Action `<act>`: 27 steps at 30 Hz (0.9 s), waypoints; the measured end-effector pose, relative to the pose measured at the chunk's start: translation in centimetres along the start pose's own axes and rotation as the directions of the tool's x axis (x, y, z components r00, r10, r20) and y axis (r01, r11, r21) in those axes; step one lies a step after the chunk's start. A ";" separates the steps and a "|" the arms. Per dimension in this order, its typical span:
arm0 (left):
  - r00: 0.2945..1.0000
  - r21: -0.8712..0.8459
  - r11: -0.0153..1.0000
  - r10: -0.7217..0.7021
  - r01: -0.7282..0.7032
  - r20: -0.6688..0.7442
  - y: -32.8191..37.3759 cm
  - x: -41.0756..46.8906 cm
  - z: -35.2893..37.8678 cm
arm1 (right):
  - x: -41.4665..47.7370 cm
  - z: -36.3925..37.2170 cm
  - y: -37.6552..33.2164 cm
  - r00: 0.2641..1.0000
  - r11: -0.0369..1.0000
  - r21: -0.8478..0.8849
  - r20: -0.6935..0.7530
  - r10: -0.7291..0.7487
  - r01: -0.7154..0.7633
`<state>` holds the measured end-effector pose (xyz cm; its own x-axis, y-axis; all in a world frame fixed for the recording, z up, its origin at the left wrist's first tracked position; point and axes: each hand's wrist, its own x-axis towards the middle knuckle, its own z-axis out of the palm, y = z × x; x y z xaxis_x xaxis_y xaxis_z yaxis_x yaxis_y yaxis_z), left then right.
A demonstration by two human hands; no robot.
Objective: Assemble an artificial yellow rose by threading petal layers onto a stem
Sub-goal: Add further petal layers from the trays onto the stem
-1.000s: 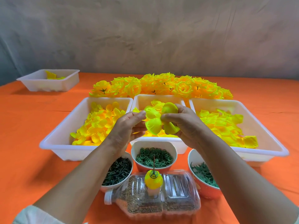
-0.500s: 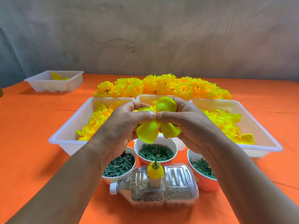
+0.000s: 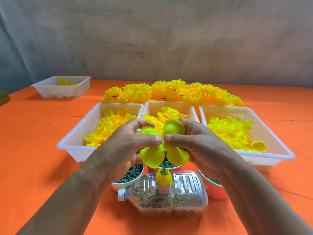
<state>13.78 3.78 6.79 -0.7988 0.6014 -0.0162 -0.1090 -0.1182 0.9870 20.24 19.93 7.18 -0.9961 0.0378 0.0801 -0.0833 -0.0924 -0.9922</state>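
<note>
Yellow petal layer [image 3: 153, 157], orange tablecloth [image 3: 33, 150]

The left hand [image 3: 125, 146] and right hand [image 3: 199, 145] are bare, each broad across the back, with creased knuckles and fine lines over the skin. The thumbnails [image 3: 159, 139] are short and trimmed close. Both arms, the left forearm [image 3: 67, 197] and the right forearm [image 3: 264, 194], are bare along all that shows, thick at the frame's lower edge and narrowing to the wrist.

Middle bowl [image 3: 151, 169] mostly hidden behind petal layer [image 3: 153, 156].
</note>
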 end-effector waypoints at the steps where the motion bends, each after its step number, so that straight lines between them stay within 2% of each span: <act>1: 1.000 -0.002 1.000 -0.008 0.008 0.000 -0.2 -0.1 0.0 | -0.1 0.0 0.1 1.000 1.000 0.006 0.000 0.001 -0.001; 6: 0.999 0.034 0.999 -0.028 0.027 0.034 -0.9 -0.4 0.3 | -0.6 -0.2 0.4 1.000 1.000 0.026 0.000 0.015 -0.015; 27: 0.998 0.030 0.998 -0.064 0.063 0.016 -1.7 -0.4 0.8 | -0.8 -0.6 2.4 0.997 0.990 0.114 -0.012 0.082 -0.080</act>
<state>14.75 4.37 5.25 -0.7807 0.6202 -0.0768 -0.1416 -0.0559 0.9884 20.89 20.29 4.63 -0.9991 0.0425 -0.0024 -0.0065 -0.2084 -0.9780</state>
